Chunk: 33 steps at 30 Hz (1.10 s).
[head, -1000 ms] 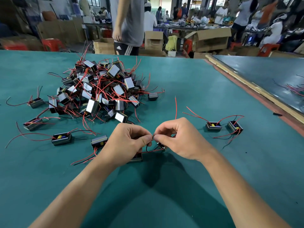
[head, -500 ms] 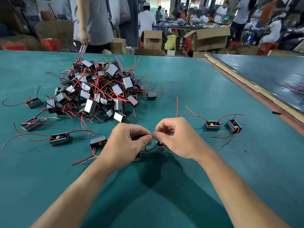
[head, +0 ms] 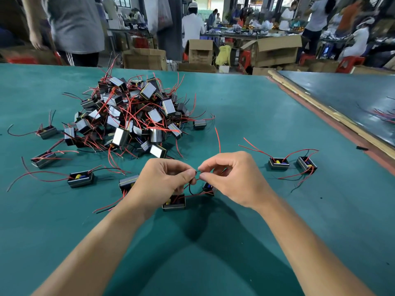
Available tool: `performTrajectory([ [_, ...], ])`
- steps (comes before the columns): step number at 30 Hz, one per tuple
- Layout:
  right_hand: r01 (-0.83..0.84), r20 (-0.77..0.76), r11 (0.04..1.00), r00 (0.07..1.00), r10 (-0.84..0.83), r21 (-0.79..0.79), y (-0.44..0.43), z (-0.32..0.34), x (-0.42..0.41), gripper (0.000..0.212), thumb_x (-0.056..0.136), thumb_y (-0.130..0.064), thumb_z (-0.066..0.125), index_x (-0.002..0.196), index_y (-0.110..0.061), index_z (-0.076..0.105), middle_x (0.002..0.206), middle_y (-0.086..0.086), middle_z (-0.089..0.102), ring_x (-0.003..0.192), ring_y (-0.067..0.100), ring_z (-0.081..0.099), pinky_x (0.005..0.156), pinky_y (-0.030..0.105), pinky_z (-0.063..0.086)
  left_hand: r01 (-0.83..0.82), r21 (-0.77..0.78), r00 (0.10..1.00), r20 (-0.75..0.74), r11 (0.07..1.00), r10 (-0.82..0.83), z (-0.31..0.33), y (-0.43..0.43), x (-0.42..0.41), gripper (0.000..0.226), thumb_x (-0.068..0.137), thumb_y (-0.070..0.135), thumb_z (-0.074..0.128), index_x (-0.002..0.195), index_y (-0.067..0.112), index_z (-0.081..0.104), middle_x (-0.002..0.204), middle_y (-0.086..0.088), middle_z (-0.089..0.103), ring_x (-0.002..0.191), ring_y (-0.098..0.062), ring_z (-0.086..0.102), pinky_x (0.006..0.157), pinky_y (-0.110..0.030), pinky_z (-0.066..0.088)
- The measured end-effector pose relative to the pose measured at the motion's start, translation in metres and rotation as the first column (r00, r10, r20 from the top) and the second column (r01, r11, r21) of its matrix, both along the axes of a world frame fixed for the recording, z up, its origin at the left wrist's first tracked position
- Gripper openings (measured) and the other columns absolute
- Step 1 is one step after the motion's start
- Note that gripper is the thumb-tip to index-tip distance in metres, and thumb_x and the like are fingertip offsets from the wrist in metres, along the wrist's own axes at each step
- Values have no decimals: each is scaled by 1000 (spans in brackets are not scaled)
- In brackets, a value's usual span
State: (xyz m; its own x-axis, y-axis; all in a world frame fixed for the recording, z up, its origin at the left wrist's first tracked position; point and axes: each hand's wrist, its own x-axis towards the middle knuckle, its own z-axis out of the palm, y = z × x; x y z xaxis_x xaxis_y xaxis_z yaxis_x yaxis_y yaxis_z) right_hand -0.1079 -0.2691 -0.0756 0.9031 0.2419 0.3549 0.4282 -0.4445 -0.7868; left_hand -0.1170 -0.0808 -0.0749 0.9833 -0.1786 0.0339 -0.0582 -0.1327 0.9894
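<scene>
Just in front of the pile of modules (head: 132, 116), head view: the left hand (head: 164, 180) and right hand (head: 233, 178) each pinch a lead, meeting at the wire ends (head: 197, 172). The left module (head: 174, 202) and right module (head: 208, 186) lie beneath. The step in hand appears to be twisting the ends together; the next move calls for rolling them tight between the fingertips.

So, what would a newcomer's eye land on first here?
The tangled heap of small black modules with red wires, far left on the green table. Then the left hand and right hand at centre, pinching wire ends together over an open-topped module.
</scene>
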Motion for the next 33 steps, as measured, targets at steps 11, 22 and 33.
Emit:
performTrajectory([
  [11,-21,26,998,999,23,-59,2,2,-2,17,86,-15,69,70,-18,72,62,-5,67,55,7,55,58,22,46,10,1,1000,2,1000,-10,0,-1,-1,18,89,8,68,72,8,74,65,-3,69,49,-10,44,49,-17,41],
  [22,14,-332,989,943,35,144,1,8,-1,14,81,-9,74,69,-11,66,59,0,63,52,11,54,49,26,44,-46,203,962,272,978,-12,-2,-8,-8,22,88,6,69,70,18,74,57,5,64,49,-3,45,46,-20,37],
  [33,31,59,994,998,-24,-108,3,-1,-3,14,81,-11,77,75,-23,72,64,-20,63,54,9,55,58,19,43,-36,44,996,84,998,32,-3,-2,-2,21,90,8,68,72,15,76,64,2,70,53,-10,45,53,-18,41],
])
